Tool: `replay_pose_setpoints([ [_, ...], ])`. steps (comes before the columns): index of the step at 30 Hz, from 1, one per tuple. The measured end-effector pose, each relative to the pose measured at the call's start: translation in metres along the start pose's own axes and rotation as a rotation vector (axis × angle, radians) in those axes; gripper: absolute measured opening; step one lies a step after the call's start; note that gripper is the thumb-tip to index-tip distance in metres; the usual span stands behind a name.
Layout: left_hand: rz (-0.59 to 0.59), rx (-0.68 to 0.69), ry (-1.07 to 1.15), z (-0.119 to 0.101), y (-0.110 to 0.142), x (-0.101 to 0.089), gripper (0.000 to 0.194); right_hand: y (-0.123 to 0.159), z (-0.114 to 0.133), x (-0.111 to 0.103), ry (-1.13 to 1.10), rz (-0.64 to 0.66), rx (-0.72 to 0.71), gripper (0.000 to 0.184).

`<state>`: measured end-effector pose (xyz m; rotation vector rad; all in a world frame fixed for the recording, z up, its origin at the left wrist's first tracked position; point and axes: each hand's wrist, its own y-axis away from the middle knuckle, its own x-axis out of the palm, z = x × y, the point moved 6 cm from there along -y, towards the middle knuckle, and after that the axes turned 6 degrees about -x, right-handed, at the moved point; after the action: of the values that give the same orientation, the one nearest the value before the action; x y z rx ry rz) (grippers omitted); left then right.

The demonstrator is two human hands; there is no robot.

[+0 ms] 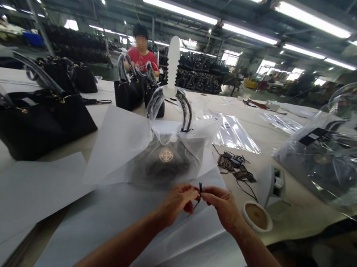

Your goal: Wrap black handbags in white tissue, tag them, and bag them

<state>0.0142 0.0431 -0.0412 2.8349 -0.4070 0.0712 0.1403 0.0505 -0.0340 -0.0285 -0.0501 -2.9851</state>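
My left hand (181,199) and my right hand (220,203) meet in front of a handbag, fingertips closed on a thin black cord (199,190) between them. One end of the cord stands up above the fingers, and a strand hangs below. Just beyond is the handbag (170,159), upright, under a translucent wrap, with a round emblem at its front and plastic-covered handles. White tissue paper (119,142) spreads beneath and around this bag. To the right of my hands lies a pile of black hang tags (233,162) with cords.
A black handbag (41,121) stands left, beside white sheets (19,198). A plastic-bagged handbag (323,161), a tape dispenser (272,184) and a tape roll (257,217) are right. Clear plastic bags (233,131) lie behind. A person in red (143,59) is across the table.
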Motion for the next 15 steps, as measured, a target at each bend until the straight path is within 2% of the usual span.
replay_pose_setpoints([
  [4,-0.037,-0.071,0.196,0.0001,-0.0044,-0.0017,0.025,0.0023,0.0034,0.0042,-0.009,0.049,-0.044,0.015],
  [10,-0.080,-0.110,0.223,0.0059,-0.0085,-0.0022,0.013,0.0052,0.0058,0.0059,0.188,0.111,-0.163,0.013],
  [15,-0.091,-0.106,0.228,0.0076,-0.0069,-0.0034,0.011,0.0096,0.0065,0.0088,0.228,0.147,-0.160,0.014],
])
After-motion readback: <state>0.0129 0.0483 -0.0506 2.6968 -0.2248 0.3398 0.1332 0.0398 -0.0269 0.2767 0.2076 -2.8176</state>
